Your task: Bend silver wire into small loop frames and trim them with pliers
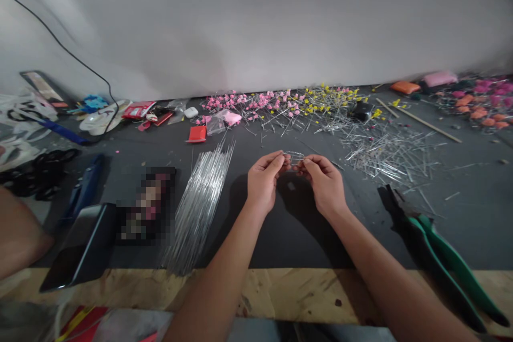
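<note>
Thin silver wire (295,157) between fingertips (280,159)

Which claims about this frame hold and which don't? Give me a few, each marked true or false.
1. The left hand and right hand pinch a small wire piece between them. True.
2. The pliers lie left of both hands. False: the green-handled pliers lie to the right, near the wooden bench edge.
3. A bundle of long straight wires lies left of the left hand. True.
4. The pins sit at the near wooden edge. False: the pink-headed pins lie far back, by the wall.
</note>
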Available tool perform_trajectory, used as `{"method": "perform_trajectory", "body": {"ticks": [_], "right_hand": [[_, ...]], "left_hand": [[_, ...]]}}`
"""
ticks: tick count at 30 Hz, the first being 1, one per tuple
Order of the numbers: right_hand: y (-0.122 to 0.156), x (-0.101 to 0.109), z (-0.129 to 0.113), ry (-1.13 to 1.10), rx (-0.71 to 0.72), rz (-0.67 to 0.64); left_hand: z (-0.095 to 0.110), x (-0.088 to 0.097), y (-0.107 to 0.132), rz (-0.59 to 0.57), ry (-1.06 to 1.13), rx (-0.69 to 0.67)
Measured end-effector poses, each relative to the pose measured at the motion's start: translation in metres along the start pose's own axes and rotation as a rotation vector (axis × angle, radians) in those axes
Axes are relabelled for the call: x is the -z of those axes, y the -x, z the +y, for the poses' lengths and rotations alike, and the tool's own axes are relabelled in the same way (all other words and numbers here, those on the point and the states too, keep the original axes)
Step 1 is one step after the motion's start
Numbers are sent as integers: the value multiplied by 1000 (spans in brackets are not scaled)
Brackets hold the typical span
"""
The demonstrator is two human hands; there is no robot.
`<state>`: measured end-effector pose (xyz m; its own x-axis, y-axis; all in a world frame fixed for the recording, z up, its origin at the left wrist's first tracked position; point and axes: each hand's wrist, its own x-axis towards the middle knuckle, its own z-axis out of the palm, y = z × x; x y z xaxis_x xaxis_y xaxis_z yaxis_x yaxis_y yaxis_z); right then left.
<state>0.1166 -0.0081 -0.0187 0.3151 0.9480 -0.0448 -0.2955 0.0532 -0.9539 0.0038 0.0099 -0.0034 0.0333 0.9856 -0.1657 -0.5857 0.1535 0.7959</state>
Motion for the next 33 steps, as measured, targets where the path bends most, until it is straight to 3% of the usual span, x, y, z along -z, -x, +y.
{"method": "perform_trajectory", "body": {"ticks": [33], "right_hand": [[0, 0, 0, -30, -15, -50]], "left_hand": [[3, 0, -1, 11, 51, 16]]}}
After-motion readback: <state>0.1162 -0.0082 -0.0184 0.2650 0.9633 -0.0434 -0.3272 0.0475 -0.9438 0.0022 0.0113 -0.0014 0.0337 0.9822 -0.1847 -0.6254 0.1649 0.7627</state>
